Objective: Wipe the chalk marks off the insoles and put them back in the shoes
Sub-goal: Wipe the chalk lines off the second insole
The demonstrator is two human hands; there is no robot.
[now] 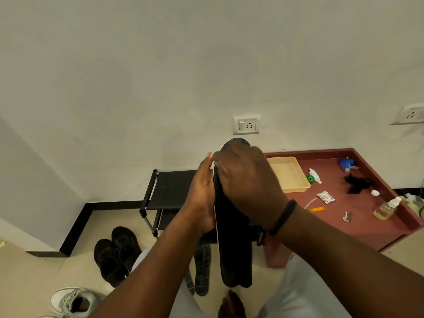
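I hold a long black insole (232, 244) upright in front of me, toe end up and heel end hanging down. My left hand (202, 193) grips its left edge near the top. My right hand (245, 180) lies over the upper part with its fingers curled round the insole, hiding the surface beneath. A sliver of white shows between the hands; I cannot tell whether it is a cloth or the insole's rim. A second dark insole (202, 269) lies on the floor below. A pair of black shoes (117, 255) stands on the floor to the left.
A white sneaker (71, 301) lies at the bottom left. A black shoe rack (165, 191) stands against the wall behind my hands. To the right, a red-brown table (358, 216) carries a yellow tray (289, 173), a blue spray head, a bottle of yellow liquid (386, 208), keys and small items.
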